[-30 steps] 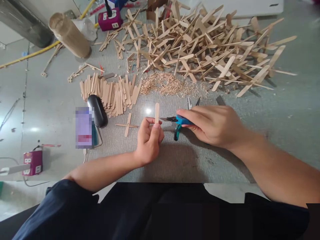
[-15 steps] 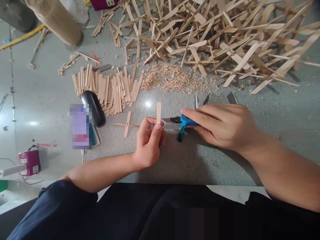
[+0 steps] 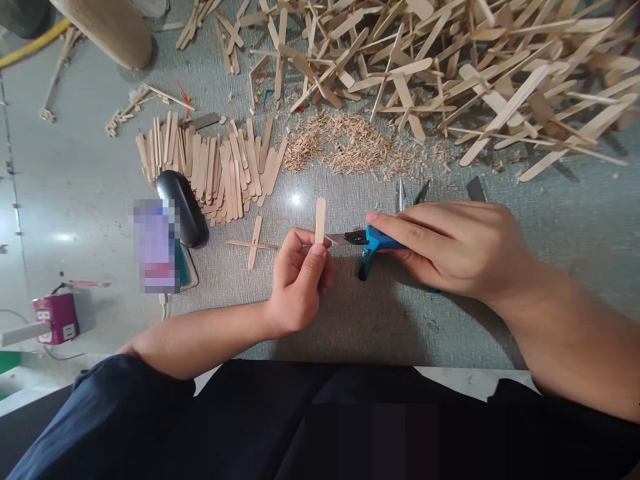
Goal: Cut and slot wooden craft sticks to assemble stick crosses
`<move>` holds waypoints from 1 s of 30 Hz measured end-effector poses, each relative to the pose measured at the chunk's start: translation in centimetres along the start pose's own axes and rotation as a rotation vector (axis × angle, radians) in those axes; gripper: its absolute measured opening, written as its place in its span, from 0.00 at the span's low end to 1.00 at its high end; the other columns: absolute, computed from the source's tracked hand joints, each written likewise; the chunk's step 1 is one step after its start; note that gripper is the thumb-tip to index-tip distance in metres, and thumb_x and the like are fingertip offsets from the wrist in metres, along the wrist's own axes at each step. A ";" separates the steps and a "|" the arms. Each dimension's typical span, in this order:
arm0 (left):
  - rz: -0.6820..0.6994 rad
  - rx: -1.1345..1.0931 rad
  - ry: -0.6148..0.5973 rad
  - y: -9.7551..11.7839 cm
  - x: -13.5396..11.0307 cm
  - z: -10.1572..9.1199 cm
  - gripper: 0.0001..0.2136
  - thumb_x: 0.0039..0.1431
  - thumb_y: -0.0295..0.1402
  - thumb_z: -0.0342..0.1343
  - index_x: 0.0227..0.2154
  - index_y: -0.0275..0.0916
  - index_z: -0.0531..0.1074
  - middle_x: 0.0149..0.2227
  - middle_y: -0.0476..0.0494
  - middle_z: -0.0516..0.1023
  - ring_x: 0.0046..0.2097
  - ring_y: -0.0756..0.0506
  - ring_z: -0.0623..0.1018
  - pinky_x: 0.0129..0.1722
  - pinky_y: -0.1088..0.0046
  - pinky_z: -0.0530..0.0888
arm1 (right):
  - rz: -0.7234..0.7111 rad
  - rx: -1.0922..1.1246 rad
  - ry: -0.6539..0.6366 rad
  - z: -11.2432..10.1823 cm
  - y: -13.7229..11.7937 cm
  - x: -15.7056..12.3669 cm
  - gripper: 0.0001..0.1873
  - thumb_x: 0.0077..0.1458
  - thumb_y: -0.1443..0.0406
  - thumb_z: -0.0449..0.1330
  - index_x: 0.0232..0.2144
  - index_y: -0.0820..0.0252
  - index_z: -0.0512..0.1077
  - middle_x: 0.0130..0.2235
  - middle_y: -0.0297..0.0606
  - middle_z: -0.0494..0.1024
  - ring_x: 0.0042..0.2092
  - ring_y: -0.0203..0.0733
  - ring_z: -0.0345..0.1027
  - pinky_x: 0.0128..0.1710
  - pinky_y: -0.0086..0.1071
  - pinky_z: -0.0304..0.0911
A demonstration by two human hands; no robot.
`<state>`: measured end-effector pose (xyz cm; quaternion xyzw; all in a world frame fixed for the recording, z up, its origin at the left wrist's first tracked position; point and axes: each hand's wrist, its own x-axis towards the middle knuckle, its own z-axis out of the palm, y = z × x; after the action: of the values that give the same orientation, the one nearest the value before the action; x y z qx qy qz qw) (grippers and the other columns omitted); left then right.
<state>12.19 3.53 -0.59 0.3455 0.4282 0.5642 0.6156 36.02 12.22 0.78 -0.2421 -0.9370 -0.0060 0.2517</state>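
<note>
Flat pale wooden craft stick [image 3: 320, 219] stood upright in my left hand [image 3: 299, 283], pinched between thumb and fingers [image 3: 314, 261] above the grey desk [image 3: 380, 320]. My right hand [image 3: 453, 250] had its fingers wrapped around blue-handled metal cutters [image 3: 371, 243], whose tip reached the stick's lower part. A small wooden cross [image 3: 253, 243] lay just left of my left hand, a row of loose flat sticks [image 3: 215, 167] beyond it, and a heap of wood clippings [image 3: 350, 143] past the stick.

Pale flat wooden craft stick [image 3: 320, 219] stands upright near frame centre, and blue-handled metal cutters [image 3: 367, 241] lie sideways just right of it, tip touching its lower part.
</note>
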 end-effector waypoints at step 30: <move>-0.016 -0.102 -0.180 0.0 0.9 -0.8 0.22 0.79 0.50 0.63 0.33 0.44 0.63 0.19 0.60 0.66 0.17 0.58 0.59 0.18 0.84 0.57 | 0.005 0.171 -0.011 0.0 0.3 -0.7 0.25 0.74 0.68 0.65 0.70 0.55 0.75 0.45 0.40 0.90 0.40 0.47 0.83 0.39 0.41 0.75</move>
<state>11.44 4.38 -0.99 0.3597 0.3445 0.5471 0.6728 36.63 12.18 0.39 -0.2222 -0.9348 0.0762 0.2663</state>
